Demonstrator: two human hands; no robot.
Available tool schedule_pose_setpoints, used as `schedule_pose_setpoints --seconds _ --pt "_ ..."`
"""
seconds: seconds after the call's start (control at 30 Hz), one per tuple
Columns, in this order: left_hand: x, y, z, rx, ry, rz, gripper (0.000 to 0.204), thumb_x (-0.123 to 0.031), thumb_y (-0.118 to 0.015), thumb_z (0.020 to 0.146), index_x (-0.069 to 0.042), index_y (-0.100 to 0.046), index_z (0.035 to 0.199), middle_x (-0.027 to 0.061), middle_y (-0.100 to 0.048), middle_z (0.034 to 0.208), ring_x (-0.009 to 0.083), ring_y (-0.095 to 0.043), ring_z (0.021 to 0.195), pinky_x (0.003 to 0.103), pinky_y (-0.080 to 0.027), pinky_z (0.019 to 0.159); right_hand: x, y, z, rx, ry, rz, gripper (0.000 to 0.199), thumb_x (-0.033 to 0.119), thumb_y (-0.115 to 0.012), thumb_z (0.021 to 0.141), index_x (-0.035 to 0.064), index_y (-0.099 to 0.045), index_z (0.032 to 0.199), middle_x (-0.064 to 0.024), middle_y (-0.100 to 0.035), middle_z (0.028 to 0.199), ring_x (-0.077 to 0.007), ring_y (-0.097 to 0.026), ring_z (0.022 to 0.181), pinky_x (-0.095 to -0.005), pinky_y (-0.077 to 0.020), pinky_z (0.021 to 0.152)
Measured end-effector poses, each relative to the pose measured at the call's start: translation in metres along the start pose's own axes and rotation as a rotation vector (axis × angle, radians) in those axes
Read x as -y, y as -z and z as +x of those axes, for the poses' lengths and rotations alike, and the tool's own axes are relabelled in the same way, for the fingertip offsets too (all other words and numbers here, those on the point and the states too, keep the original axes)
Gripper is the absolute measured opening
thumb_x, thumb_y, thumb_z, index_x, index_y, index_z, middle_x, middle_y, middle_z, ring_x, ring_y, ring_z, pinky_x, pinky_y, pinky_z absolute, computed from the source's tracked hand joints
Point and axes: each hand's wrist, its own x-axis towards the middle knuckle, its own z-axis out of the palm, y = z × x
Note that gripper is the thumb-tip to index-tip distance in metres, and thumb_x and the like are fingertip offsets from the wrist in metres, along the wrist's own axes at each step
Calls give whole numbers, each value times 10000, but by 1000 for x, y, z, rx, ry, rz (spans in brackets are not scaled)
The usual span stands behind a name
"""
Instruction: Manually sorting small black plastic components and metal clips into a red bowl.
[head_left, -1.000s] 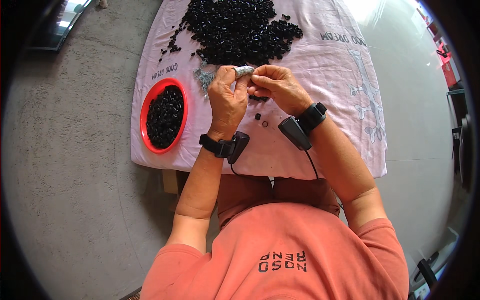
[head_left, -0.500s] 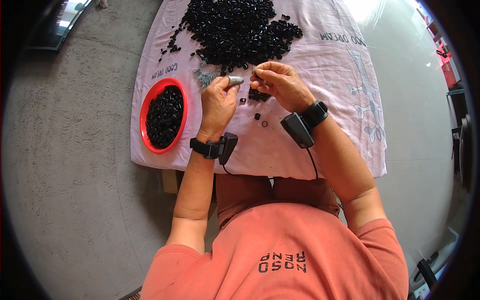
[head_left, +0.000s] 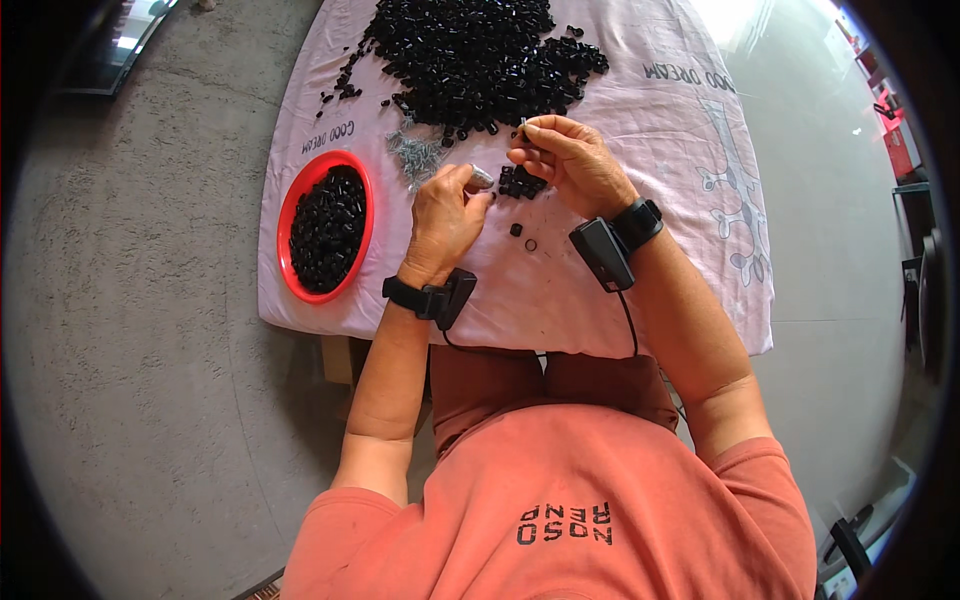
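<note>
My left hand (head_left: pixel 445 222) is low over the cloth, a grey covering (head_left: pixel 481 177) wrapped round one finger. Its thumb and fingers close at a small black piece (head_left: pixel 493 196), partly hidden by the fingertips. To the right and a little farther off, my right hand (head_left: pixel 570 162) pinches a thin, pale pin-like piece (head_left: pixel 523 123) between thumb and forefinger. Under its fingers lies a small cluster of black pieces (head_left: pixel 520 183). A heap of thin grey pins (head_left: pixel 418 156) sits just beyond my left hand.
A large pile of black pieces (head_left: pixel 470 60) covers the far part of the pink cloth (head_left: pixel 660 270). At the left stands a red bowl (head_left: pixel 371 215) full of black pieces. Nearer me lie a loose black piece (head_left: pixel 516 230) and a small ring (head_left: pixel 531 245). Cables hang from both wrist devices.
My left hand has come slightly nearer and to the right, down to the loose black piece on the cloth. My right hand has shifted a little right and away, its pinch kept.
</note>
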Motion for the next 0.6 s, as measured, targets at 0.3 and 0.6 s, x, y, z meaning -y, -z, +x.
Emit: schedule_pose_setpoints --seconds 0.3,0.6 --pt "-11 -2 -8 29 -109 26 110 -14 -680 815 -14 -715 918 126 -668 863 245 -677 753 336 -524 683 1 1 0 -16 39 -36 127 146 -612 1009 52 -656 1082 -79 -720 1005 -167 -730 924 -241 -595 769" --pt "-24 -1 -28 147 -94 -30 109 -9 -685 784 18 -685 890 150 -642 849 296 -662 755 368 -510 680 -1 6 3 -47 94 -5 127 136 -625 998 35 -657 1070 -101 -731 980 -193 -737 933 -266 -614 781"
